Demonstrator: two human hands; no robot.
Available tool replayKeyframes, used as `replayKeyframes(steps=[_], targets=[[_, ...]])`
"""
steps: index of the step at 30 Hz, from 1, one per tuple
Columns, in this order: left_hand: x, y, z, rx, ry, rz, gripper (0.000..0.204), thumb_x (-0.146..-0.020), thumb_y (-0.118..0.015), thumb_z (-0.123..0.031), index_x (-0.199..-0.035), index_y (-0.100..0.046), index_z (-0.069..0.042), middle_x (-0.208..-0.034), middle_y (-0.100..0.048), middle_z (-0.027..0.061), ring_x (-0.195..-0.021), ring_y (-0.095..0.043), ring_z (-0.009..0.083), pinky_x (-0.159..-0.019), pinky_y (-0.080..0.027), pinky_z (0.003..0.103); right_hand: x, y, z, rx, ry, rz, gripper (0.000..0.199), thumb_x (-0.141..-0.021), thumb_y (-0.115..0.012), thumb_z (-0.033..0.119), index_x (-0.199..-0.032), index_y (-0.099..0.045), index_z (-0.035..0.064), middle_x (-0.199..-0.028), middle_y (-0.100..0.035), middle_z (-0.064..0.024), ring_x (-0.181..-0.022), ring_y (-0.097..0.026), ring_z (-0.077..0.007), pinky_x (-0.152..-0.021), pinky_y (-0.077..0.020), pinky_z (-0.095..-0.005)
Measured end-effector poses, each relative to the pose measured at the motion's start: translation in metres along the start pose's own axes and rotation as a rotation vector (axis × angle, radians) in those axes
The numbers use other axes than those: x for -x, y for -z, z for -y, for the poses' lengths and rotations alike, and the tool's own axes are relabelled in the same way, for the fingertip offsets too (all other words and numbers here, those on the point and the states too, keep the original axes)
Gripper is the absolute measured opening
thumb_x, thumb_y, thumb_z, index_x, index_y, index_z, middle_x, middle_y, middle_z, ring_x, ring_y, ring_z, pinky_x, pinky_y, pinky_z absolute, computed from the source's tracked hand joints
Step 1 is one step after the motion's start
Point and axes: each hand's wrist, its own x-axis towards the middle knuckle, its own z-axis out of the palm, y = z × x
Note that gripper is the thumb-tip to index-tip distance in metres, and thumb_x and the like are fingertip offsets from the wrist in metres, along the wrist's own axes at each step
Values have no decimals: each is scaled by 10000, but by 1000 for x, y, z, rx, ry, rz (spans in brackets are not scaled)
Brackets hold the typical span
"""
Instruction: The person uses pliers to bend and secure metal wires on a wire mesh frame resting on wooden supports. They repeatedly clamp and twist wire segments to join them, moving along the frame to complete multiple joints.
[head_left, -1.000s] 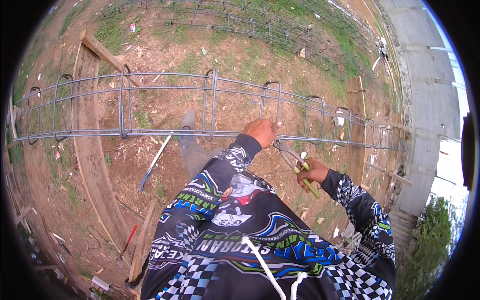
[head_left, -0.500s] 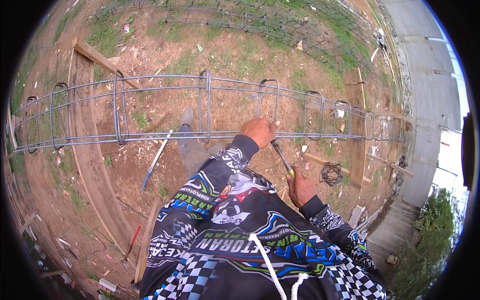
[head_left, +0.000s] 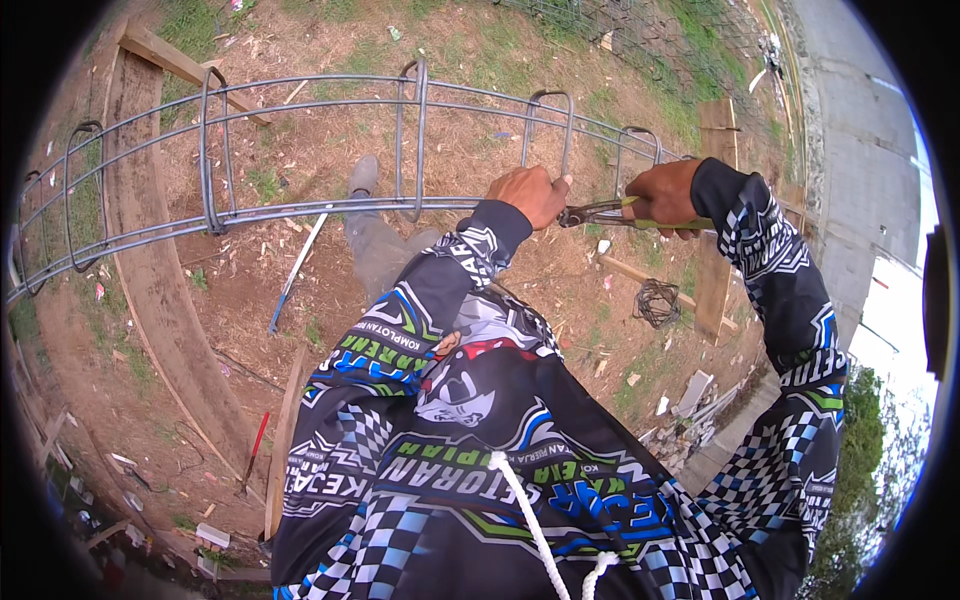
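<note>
A long steel rebar cage (head_left: pixel 300 208) with rectangular stirrups stretches across in front of me. My left hand (head_left: pixel 528 195) is closed at its near lower bars, beside a stirrup; the fingers hide the spot they grip. In my right hand (head_left: pixel 664 195) is a pair of pincers (head_left: pixel 598 211) with yellow-green handles, held level just right of my left hand. The jaws lie against the near bars by my left fingertips. Whether a tie wire is between them is too small to tell.
Wooden planks, one left (head_left: pixel 140 220) and one right (head_left: pixel 716 260), stand under the cage. A dark wire coil (head_left: pixel 657 303) lies on the dirt. A blue-ended pale bar (head_left: pixel 300 270) and a red-handled tool (head_left: pixel 258 450) are at left. More rebar cages (head_left: pixel 640 40) lie beyond.
My right hand has swung up and to the right, turning the pincers from slanting down to about level. My left hand stays at the bars. The cage sits higher in view.
</note>
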Motion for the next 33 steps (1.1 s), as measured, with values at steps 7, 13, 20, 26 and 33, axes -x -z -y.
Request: replayKeyframes(steps=[7,13,20,26,33], targets=[[10,-11,-1,0,-26,5,581,-966,-491,-465,-749,-695,34,-754,-651,297,-759,-648,464,-754,-494,548,-53,-194,-60,-1418,430,165,473,-1028,-463,471,-1032,-576,12,-732,-636,-95,-540,-631,-222,-494,-528,-357],[3,-6,2,-44,-20,-18,559,-967,-493,-442,-758,-672,45,-767,-643,302,-779,-637,472,-762,-489,551,-23,-188,-23,-546,171,-640,531,-836,-729,360,-1156,-505,0,-917,-632,-200,-888,-651,-364,-785,-507,-513],[-1,-4,-3,-115,-17,-5,607,-962,-484,-505,-735,-706,13,-738,-642,290,-759,-641,471,-744,-492,533,-31,-221,-29,-38,133,-1055,603,-897,-646,340,-1411,-429,111,-1124,-556,-216,-1034,-582,-370,-849,-488,-491],[-1,-3,-6,-99,-21,69,608,-972,-445,-521,-814,-719,-2,-820,-657,291,-836,-637,479,-773,-477,548,-39,-228,-31,9,150,-955,507,-867,-624,174,-1347,-460,163,-1064,-550,-210,-918,-618,-371,-707,-531,-454],[3,-9,6,-30,-75,21,627,-977,-437,-513,-779,-693,23,-814,-649,299,-822,-627,489,-755,-463,578,-42,-224,-26,52,181,-1056,608,-904,-636,259,-1452,-384,181,-1028,-582,-224,-876,-650,-383,-716,-532,-459]])
